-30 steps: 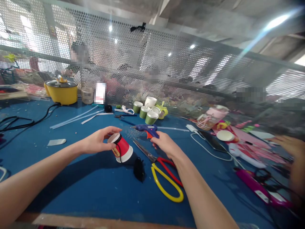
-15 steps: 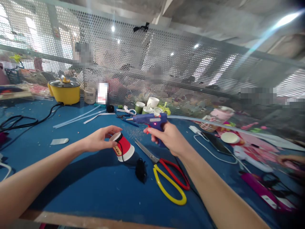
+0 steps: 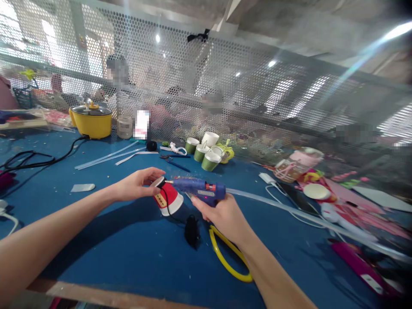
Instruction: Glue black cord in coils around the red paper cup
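My left hand (image 3: 137, 184) grips a red and white paper cup (image 3: 172, 198) by its narrow end, tilted just above or on the blue table. A black cord wraps that end and trails down to a dark bundle of cord (image 3: 192, 231). In my right hand (image 3: 222, 216) is a blue glue gun (image 3: 199, 189), a long clear glue stick (image 3: 267, 199) running out of its back. Its nozzle points left and meets the black band on the cup, or nearly so. Yellow-handled scissors (image 3: 225, 259) lie beneath my right hand, their blades mostly hidden.
Behind stand a yellow electric pot (image 3: 93, 124), a glass jar (image 3: 124, 127) and several green and white cups (image 3: 210, 159). Pliers (image 3: 174, 161) lie before them. A phone (image 3: 296, 197) and purple power strip (image 3: 358, 268) lie right. Perforated metal screen (image 3: 251, 98) borders the table.
My right hand has brought the glue gun down and left, so its nozzle is now at the cup's black band and it covers the scissors' blades. My left hand keeps holding the cup.
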The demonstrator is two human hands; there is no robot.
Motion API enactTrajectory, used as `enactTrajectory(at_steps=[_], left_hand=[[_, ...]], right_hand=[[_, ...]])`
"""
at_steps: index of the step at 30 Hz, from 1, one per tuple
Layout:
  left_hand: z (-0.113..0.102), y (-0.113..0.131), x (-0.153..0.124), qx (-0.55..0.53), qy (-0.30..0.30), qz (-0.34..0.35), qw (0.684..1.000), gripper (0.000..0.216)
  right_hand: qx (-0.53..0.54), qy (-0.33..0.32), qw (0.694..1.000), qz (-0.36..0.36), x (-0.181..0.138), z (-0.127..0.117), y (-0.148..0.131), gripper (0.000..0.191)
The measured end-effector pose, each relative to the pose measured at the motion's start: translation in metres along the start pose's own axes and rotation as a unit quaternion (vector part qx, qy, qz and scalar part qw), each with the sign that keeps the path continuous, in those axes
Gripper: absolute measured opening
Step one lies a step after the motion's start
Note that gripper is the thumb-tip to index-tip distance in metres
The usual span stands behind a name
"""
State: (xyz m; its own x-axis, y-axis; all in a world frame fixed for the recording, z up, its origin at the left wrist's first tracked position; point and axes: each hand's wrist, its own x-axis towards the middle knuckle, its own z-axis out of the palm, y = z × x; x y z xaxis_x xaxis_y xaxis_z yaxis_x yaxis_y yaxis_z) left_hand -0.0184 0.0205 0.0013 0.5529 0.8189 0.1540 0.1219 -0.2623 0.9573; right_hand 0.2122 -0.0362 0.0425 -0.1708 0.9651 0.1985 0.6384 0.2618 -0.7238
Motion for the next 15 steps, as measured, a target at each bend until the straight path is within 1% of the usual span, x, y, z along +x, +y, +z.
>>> enactTrajectory(at_steps=[7, 15], left_hand=[[0.0001, 0.0005, 0.0005, 0.001, 0.002, -0.007, 1.0, 0.043], [0.0011, 0.0019, 0.0009, 0.002, 0.002, -0.013, 1.0, 0.045]], right_hand=[[-0.081, 0.002, 0.996, -0.029, -0.0029, 0.0022, 0.0019, 0.024], [-0.129, 0.017, 0.988, -0.083, -0.001, 0.0039, 0.003, 0.015]])
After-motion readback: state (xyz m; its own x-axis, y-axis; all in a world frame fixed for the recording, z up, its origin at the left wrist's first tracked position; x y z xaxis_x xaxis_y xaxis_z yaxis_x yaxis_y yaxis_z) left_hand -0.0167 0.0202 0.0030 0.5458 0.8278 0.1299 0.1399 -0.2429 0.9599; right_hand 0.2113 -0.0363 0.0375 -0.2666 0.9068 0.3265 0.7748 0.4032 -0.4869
